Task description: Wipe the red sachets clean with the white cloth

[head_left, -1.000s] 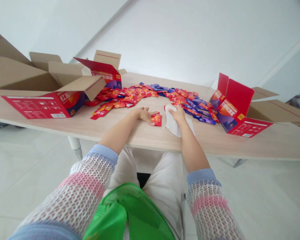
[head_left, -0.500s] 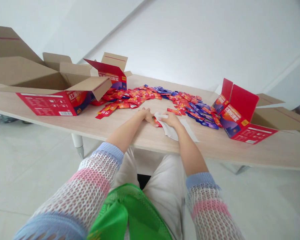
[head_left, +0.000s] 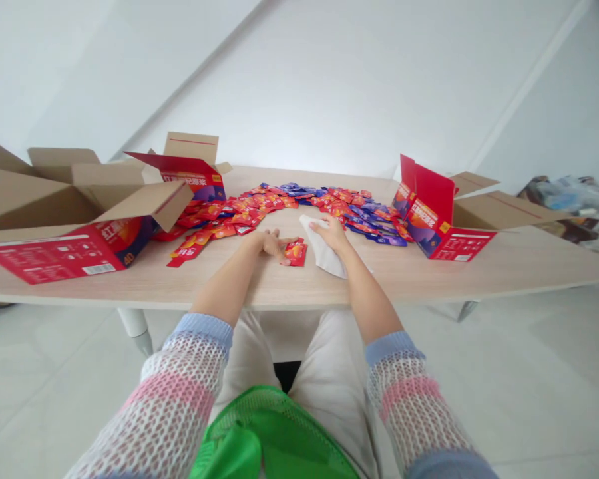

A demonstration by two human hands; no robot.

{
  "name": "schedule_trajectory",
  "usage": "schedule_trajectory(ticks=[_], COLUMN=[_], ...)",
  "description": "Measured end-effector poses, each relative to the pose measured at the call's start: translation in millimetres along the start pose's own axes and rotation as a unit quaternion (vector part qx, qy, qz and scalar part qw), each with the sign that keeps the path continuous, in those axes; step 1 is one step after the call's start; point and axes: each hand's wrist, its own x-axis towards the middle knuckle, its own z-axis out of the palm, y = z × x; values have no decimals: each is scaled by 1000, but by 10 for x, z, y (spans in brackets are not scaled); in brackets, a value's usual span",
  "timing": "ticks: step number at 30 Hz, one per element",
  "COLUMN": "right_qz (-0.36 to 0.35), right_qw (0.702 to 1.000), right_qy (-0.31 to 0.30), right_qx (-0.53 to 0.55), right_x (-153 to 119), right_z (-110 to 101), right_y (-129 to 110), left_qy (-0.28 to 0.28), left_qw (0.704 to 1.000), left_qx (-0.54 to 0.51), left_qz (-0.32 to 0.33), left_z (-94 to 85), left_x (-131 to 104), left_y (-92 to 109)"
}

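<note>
Before you, a pale wooden table [head_left: 404,274] bears a large open carton [head_left: 60,229] at left, a smaller open red box [head_left: 194,178] behind it, and another open red box [head_left: 442,223] at right. Between them curves a heap of red and purple sachets [head_left: 249,211]. Your right hand [head_left: 333,234] grips a white cloth [head_left: 324,251] between thumb and fingers. Your left hand [head_left: 275,246], fingers spread, touches a single red sachet [head_left: 296,253] lying flat on the table, just left of the cloth.

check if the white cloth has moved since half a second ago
Yes, the white cloth has shifted right, closer to the open red box at right, uncovering the red packet.
</note>
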Motion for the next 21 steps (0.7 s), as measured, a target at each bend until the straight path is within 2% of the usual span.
schedule_trajectory(ticks=[2,5,7,12,16,21], right_qz=[-44,-97,-106,-109,-105,-35], right_qw=[999,982,967,950,941,942], right_qy=[-26,-162,-214,-199,-222,-236], right_qx=[9,-31,-90,-216,-232,-236], right_x=[-58,-163,-219,-266,-254,-198], right_z=[64,178,243,274,224,232], right_y=[-101,-167,-176,-231,-278,-245], left_qy=[4,11,8,10,18,8], left_qw=[1000,1000,1000,1000,1000,1000], left_qx=[-11,-11,-11,-11,-1,25], left_qz=[2,-4,-5,-10,-11,-3], left_z=[10,12,13,39,53,35], left_x=[-4,-14,-18,3,8,-48], left_y=[-4,5,15,41,65,79])
